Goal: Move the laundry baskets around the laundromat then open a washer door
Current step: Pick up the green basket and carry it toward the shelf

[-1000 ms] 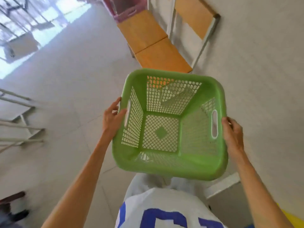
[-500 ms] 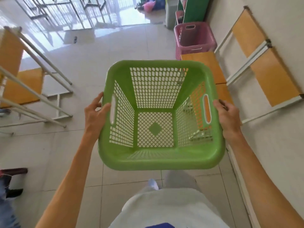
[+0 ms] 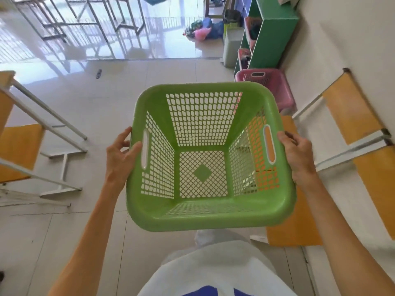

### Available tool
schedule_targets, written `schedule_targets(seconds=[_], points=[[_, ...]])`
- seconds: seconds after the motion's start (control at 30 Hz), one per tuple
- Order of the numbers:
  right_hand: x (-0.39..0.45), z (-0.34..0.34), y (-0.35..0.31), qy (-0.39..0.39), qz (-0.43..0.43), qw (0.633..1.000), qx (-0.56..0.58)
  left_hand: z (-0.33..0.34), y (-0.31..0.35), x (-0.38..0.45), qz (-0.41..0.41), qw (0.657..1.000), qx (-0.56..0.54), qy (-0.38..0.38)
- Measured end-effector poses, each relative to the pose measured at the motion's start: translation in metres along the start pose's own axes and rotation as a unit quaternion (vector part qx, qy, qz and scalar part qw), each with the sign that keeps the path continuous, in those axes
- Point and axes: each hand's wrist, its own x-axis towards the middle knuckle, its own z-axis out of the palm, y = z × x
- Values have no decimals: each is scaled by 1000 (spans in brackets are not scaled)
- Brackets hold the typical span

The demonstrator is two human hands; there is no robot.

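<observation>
I hold an empty green mesh laundry basket (image 3: 203, 216) in the air in front of my waist. My left hand (image 3: 120, 154) grips its left rim beside the handle slot. My right hand (image 3: 297, 152) grips the right rim beside the other slot. A pink laundry basket (image 3: 277, 88) sits on the floor ahead, at the right, partly hidden behind the green one. No washer is in view.
Orange-seated benches with white frames line the right wall (image 3: 350, 116) and stand at the left (image 3: 19, 146). A green shelf unit (image 3: 275, 33) with small baskets stands at the far right. Bags of laundry (image 3: 201, 30) lie at the back. Tiled floor (image 3: 128, 88) runs ahead.
The view has swung from the right wall toward the room's far end. The basket stays in both hands, and the pink basket and green shelf have come into fuller view.
</observation>
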Motion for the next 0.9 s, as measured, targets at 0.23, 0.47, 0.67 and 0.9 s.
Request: schedule_targets(seconds=[0.23, 0.47, 0.67, 0.9], points=[[146, 58, -57, 2, -16, 1000, 17, 56, 47, 155, 10, 999, -19, 23], [294, 114, -96, 42, -4, 999, 34, 128, 85, 343, 28, 999, -26, -21], [396, 155, -132, 137, 35, 987, 80, 203, 137, 513, 53, 991, 7, -126], [459, 166, -133, 336, 60, 937, 76, 344, 207, 664, 122, 940, 99, -302]])
